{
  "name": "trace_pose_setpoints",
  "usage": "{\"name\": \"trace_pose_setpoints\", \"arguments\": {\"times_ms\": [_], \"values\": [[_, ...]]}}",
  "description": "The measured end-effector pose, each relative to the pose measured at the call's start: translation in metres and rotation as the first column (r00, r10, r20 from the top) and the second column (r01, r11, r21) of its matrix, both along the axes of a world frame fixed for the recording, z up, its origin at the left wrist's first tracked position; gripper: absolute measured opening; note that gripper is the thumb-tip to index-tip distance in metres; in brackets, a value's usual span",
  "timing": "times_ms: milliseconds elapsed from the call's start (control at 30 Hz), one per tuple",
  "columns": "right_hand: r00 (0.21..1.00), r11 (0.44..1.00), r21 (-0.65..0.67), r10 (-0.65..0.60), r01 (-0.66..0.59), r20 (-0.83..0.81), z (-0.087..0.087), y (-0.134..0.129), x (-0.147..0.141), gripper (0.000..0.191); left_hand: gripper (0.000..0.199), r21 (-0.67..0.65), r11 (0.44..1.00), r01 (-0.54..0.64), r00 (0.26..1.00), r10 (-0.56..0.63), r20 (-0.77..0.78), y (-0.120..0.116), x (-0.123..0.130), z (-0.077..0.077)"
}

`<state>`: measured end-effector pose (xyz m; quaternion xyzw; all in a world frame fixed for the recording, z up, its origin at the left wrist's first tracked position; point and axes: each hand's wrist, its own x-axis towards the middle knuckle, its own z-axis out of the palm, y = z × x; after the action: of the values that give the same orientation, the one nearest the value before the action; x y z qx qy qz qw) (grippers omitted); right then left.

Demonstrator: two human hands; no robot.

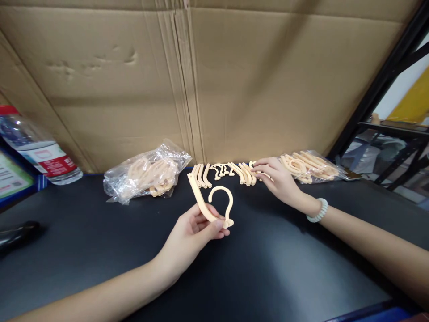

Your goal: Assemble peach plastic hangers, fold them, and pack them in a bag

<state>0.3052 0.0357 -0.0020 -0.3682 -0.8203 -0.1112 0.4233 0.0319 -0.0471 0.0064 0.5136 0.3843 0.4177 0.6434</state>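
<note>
In the middle of the head view, my left hand (pixel 197 226) pinches a cream plastic hanger arm (pixel 199 197) together with a curved hanger hook (pixel 230 201). The two pieces meet at the thumb and fingertips, which hide part of the joint. My right hand (pixel 278 176), with a beaded bracelet (pixel 318 211) on the wrist, reaches to the right end of a row of loose hanger arms (pixel 244 173). Its fingers are stretched and slightly apart, at the outermost pieces. More hooks (pixel 221 170) lie mid-row, and another set of hanger arms (pixel 201 175) is to their left.
A clear bag of cream pieces (pixel 147 172) lies at the left back, and another bag (pixel 311 166) at the right back. A water bottle (pixel 40 150) stands far left, near a black object (pixel 18 235). Cardboard (pixel 268 80) walls the back of the black table (pixel 268 268).
</note>
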Motion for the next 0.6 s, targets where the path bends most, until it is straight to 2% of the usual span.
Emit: {"name": "trace_pose_setpoints", "arguments": {"times_ms": [67, 133, 233, 300, 400, 533, 600], "values": [[0.978, 1.000, -0.020, -0.016, 0.013, -0.210, 0.009, -0.015, -0.009, 0.016, 0.031, -0.001, 1.000, -0.001, 1.000, 0.001, 0.001, 0.001, 0.001, -0.001], [0.918, 0.985, -0.159, -0.006, -0.063, -0.396, 0.015, -0.034, -0.021, 0.016, 0.032, -0.001, 1.000, -0.003, 1.000, 0.003, 0.005, 0.002, 0.001, -0.001], [0.789, 0.864, -0.369, 0.052, -0.343, -0.613, 0.020, -0.063, -0.043, 0.016, 0.032, -0.002, 1.000, 0.003, 1.000, -0.003, 0.010, 0.002, 0.000, -0.001], [0.736, 0.783, -0.419, 0.073, -0.460, -0.673, 0.019, -0.077, -0.055, 0.017, 0.031, -0.002, 1.000, 0.005, 1.000, -0.005, 0.009, 0.001, 0.000, 0.000], [0.699, 0.713, -0.466, 0.047, -0.524, -0.714, 0.015, -0.084, -0.065, 0.018, 0.030, 0.005, 1.000, 0.009, 1.000, -0.009, 0.007, 0.000, -0.001, 0.001], [0.572, 0.598, -0.524, -0.129, -0.607, -0.810, 0.008, -0.081, -0.067, 0.013, 0.031, 0.020, 1.000, 0.014, 1.000, -0.015, 0.015, 0.001, -0.001, -0.001], [0.491, 0.546, -0.526, -0.225, -0.652, -0.842, 0.004, -0.079, -0.068, 0.018, 0.030, 0.037, 0.999, 0.022, 1.000, -0.023, 0.010, 0.001, -0.001, -0.001]]}}
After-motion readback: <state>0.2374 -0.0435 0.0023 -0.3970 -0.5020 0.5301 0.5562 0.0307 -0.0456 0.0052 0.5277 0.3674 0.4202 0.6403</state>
